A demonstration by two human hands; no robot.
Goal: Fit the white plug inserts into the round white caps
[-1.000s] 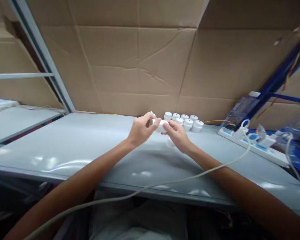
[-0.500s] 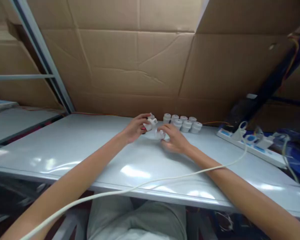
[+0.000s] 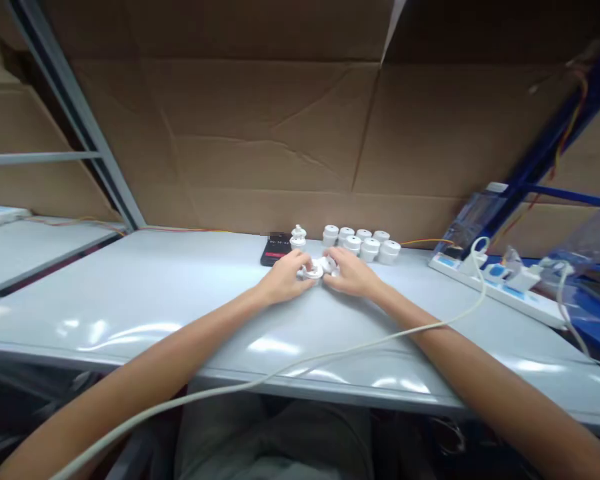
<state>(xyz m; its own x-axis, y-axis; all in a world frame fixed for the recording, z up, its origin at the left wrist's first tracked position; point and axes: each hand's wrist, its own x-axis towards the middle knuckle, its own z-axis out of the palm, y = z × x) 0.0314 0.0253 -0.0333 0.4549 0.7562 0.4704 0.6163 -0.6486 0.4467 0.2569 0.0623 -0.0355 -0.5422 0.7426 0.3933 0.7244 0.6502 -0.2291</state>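
Workshop assembly bench, grey worktop (image 3: 145, 293), cardboard-lined back wall (image 3: 260, 133), metal racking (image 3: 75, 113), power strip (image 3: 500, 283)

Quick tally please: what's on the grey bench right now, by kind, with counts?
White round caps in the cluster: 6
White pieces under the left hand and right hand, as far as they show: 2
White piece standing alone: 1
Black device with red display: 1
White power strip: 1
White cable: 1
Total: 12
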